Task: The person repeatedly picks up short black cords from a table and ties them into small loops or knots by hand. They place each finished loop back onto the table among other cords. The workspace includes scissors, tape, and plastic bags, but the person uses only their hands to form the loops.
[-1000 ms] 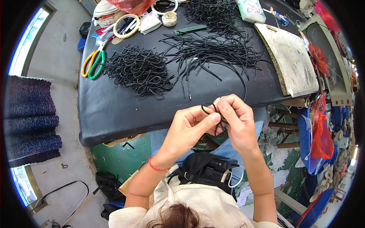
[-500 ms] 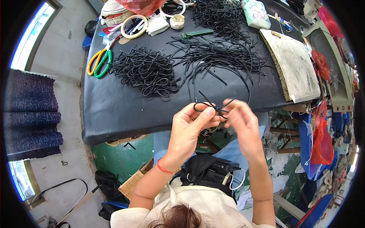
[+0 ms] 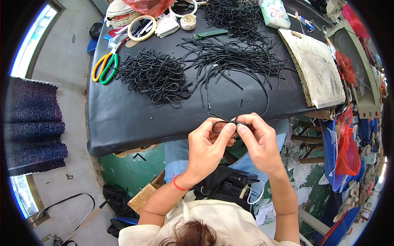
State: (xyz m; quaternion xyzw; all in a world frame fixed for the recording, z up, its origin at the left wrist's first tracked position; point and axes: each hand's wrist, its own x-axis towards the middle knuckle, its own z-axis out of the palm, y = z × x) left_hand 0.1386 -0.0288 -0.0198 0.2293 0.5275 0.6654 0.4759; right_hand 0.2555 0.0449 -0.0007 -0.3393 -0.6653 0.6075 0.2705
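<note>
Just off the table's front edge, above my lap, both hands meet around one thin black cord [image 3: 224, 121]. My left hand [image 3: 208, 141] pinches it between thumb and fingers, with a loop standing out by the fingertips. My right hand [image 3: 261, 141] is closed on the same cord close beside, the two thumbs nearly touching. Two cord ends stick up past the fingers; the crossing of the cord is partly hidden by the thumbs. Beyond my hands lie a heap of looped black cords [image 3: 158, 76] and, to its right, a spread of loose straight black cords [image 3: 242, 59].
The black-covered table [image 3: 135, 127] holds scissors [image 3: 106, 67] with yellow and green handles at left. Toward the back are a tape roll [image 3: 142, 28], a small round tub [image 3: 188, 22], a green strip [image 3: 210, 34] and another cord pile [image 3: 236, 18]. A pale board [image 3: 314, 67] lies at right.
My right hand, blurred and a little apart before, has come in and closed on the cord beside my left thumb. The loop and cord ends have shifted; the view has moved slightly.
</note>
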